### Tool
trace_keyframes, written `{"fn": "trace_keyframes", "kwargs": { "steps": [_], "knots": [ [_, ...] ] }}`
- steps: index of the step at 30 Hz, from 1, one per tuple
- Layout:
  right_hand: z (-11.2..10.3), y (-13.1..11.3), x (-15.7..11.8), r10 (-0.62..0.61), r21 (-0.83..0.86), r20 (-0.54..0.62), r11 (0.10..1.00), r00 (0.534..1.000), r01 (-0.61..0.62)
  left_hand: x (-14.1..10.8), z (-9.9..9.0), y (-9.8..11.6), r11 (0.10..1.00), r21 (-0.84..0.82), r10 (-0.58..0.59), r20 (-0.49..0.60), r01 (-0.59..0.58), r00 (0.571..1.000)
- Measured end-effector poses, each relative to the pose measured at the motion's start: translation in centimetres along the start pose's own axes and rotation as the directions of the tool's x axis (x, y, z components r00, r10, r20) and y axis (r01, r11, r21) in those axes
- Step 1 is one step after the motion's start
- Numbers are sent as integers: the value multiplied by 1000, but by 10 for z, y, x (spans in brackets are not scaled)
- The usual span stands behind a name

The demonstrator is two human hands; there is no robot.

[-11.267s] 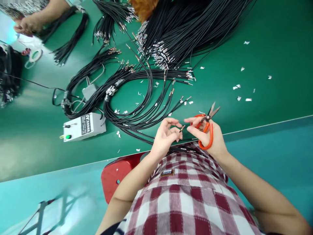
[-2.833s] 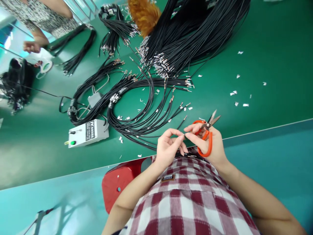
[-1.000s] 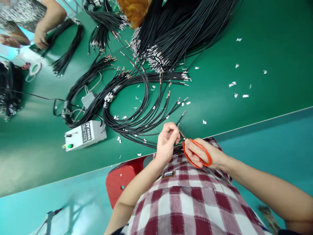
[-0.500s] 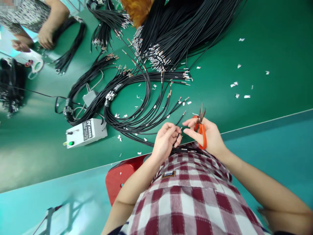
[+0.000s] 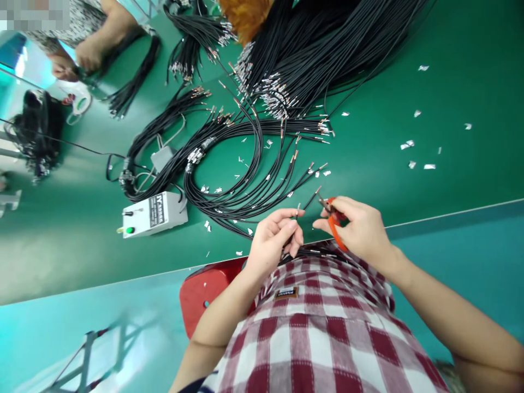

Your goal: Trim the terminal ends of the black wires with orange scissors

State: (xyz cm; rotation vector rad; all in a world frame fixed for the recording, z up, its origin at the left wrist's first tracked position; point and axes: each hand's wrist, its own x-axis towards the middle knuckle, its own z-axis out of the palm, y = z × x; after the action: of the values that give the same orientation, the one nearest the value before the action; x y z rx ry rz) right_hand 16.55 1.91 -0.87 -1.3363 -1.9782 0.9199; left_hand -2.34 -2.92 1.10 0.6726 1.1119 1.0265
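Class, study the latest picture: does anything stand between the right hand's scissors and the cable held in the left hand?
One loose cable shows in the gap between the scissors and the left hand's cable. It seems to lie lower, on the table, but this view cannot settle that.

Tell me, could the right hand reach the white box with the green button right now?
Probably not easily: the right hand holds scissors, and the left hand sits between it and the white box.

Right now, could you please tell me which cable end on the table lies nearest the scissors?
The lone copper-tipped end just beyond the tips of the orange-handled scissors; the other ends on the green table lie farther from them.
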Motion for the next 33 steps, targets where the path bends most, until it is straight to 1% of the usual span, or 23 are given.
{"fn": "trace_keyframes", "kwargs": {
  "steps": [1, 2, 3, 4, 6, 9, 18, 23, 25, 26, 27, 28, 29, 30, 31, 32, 33],
  "knots": [
    [-3, 2, -3, -80, -175, -18, 982, 997, 76, 0, 0, 1, 1000, -4, 0, 1, 0, 1000],
    [-5, 3, -4, -158, -324, -24, 935, 987, 142, 0, 0, 1, 1000, -6, -1, 1, 1, 1000],
    [-7, 4, -6, -226, -434, -17, 879, 974, 196, -1, 0, 2, 1000, -6, -4, -2, 4, 1000],
    [-8, 3, -6, -282, -508, -5, 827, 959, 241, -1, 0, 2, 1000, -6, -6, -8, 5, 1000],
    [-8, 2, -6, -350, -585, 28, 754, 936, 299, -1, 0, 1, 1000, -12, -1, -21, 1, 1000],
    [-6, -2, -2, -367, -629, 69, 706, 928, 326, -1, 1, 0, 1000, -23, 17, -39, -18, 999],
    [-7, -6, 3, -376, -672, 125, 649, 918, 357, -3, 1, 0, 999, -11, 34, -40, -34, 999],
    [-8, -8, 2, -360, -680, 156, 636, 920, 364, -3, 1, -1, 999, -12, 36, -32, -37, 999],
    [-8, -9, 2, -322, -668, 166, 658, 932, 346, -3, 0, -2, 999, -15, 35, -29, -35, 999],
    [-9, -9, 2, -293, -645, 169, 689, 941, 330, -3, 0, -3, 999, -15, 31, -29, -32, 999],
    [-10, -8, 3, -258, -596, 174, 741, 950, 310, -2, 0, -3, 1000, -13, 28, -28, -28, 999],
    [-12, -8, 2, -217, -508, 185, 814, 959, 282, -2, -1, -3, 1000, -11, 26, -27, -26, 999],
    [-13, -7, 2, -169, -374, 204, 897, 964, 236, -2, -1, -3, 1000, -10, 27, -26, -27, 999],
    [-15, -6, 2, -115, -194, 226, 968, 967, 161, -1, -1, -3, 1000, -9, 27, -23, -27, 999],
    [-17, -5, 1, -62, 15, 254, 998, 965, 60, -1, -1, -2, 1000, -7, 25, -17, -25, 1000],
    [-18, -5, 1, -9, 219, 274, 974, 962, -53, 0, -1, -2, 1000, -3, 21, -11, -21, 1000],
    [-19, -5, 0, 46, 378, 282, 913, 958, -155, 0, 0, -1, 1000, 7, 14, -8, -14, 1000]
  ]
}}
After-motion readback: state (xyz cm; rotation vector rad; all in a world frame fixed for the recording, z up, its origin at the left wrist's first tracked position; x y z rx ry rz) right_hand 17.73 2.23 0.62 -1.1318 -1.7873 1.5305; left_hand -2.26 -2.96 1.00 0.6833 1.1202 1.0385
